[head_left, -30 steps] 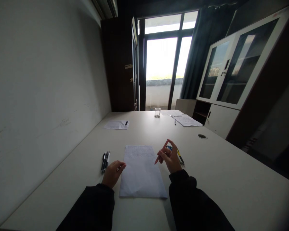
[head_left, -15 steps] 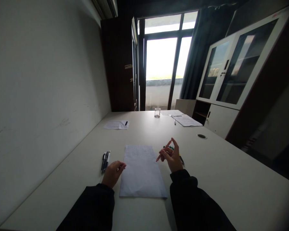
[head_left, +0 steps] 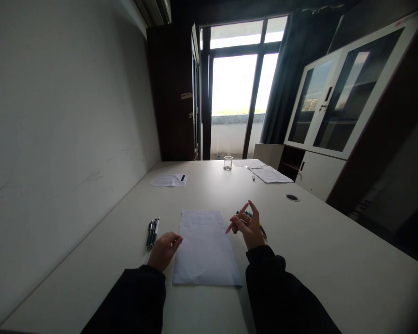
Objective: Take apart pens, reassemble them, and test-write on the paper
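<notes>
A stack of white paper lies on the table in front of me, with lines of writing across its upper part. My left hand rests by its left edge, fingers curled together and the fingertips over the paper's margin; I see nothing in them. Over the right edge, my right hand grips a slim pink pen, slanted with its lower end toward the paper. The index finger is raised near the pen's upper end. Several dark pens lie beside my left hand. Green and yellow items are partly hidden behind my right hand.
A clear glass stands at the table's far edge. Papers with a pen lie at the far right, and a creased sheet at the far left. A round cable hole is at right. A wall borders the left side.
The right index finger has shifted slightly away from the pen's upper end. My left hand and the paper have stayed in place.
</notes>
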Tool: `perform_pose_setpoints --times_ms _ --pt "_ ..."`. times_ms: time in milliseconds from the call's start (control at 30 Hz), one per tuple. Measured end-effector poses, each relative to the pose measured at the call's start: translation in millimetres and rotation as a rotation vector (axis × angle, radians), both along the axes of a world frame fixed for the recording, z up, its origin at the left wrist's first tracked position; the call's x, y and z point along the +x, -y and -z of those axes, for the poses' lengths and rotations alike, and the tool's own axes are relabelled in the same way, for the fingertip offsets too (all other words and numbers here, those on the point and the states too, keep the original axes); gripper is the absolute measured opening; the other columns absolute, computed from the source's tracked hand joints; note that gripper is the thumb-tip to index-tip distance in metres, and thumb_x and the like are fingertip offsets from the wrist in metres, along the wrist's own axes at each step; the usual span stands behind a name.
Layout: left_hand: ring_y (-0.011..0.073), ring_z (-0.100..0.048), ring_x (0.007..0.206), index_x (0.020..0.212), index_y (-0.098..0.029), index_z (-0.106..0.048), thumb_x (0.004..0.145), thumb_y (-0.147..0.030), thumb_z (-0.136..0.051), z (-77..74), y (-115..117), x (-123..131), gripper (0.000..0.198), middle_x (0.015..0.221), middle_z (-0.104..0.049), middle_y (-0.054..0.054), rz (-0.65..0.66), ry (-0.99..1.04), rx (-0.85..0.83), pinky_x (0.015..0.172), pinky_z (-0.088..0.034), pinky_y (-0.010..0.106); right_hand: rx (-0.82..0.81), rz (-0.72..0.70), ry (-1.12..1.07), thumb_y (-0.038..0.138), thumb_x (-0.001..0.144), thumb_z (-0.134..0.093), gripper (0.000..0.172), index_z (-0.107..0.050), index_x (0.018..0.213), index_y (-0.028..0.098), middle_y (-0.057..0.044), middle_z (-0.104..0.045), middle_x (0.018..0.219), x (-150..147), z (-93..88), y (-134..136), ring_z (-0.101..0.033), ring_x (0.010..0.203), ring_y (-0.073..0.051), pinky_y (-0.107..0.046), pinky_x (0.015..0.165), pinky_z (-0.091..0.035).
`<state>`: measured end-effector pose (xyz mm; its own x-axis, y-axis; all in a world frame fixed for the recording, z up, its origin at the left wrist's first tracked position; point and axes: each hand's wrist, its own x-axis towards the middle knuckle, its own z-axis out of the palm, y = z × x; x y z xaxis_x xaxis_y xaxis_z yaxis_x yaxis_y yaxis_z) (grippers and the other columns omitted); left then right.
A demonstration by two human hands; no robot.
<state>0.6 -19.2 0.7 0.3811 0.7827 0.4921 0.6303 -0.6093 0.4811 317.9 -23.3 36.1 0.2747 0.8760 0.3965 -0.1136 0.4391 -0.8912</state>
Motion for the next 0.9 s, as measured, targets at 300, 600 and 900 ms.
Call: perform_pose_setpoints --times_ms 300,600,900 --pt "0.0253 -0.055 0.116 0.118 -0.024 -0.062 0.094 -0.020 -0.054 3.9 -1.4 5.5 0.026 0.122 -0.063 0.008 0.074 -0.144 0.050 0.101 -0.046 0.047 -0.105 -0.045 0.027 0.044 0.074 -0.077 0.033 -0.054 0.076 0.020 0.005 -0.055 0.054 1.5 15.7 -9.4 -0.058 0.050 -0.015 -0.029 0.052 -0.047" --pt "0.0253 -0.051 0.124 0.126 -0.022 -0.058 0.096 -0.025 -0.053 6.2 0.3 5.8 0.031 0.132 -0.058 0.010 0.119 -0.246 0.037 0.106 -0.043 0.049 -0.219 -0.212 0.025 0.052 0.085 -0.057 0.035 -0.066 0.086 0.018 -0.005 -0.066 0.073 -16.9 11.3 -17.0 -0.067 0.082 -0.025 -0.041 0.080 -0.054" --pt "0.0271 -0.049 0.124 0.129 -0.024 -0.055 0.093 -0.026 -0.056 -5.1 -3.1 6.9 0.036 0.132 -0.056 0.008 0.125 -0.345 0.029 0.106 -0.040 0.050 -0.370 -0.428 0.251 0.050 0.084 -0.063 0.036 -0.069 0.092 0.016 -0.008 -0.068 0.091 -37.5 -7.5 -58.9 -0.066 0.080 -0.020 -0.030 0.061 -0.055"
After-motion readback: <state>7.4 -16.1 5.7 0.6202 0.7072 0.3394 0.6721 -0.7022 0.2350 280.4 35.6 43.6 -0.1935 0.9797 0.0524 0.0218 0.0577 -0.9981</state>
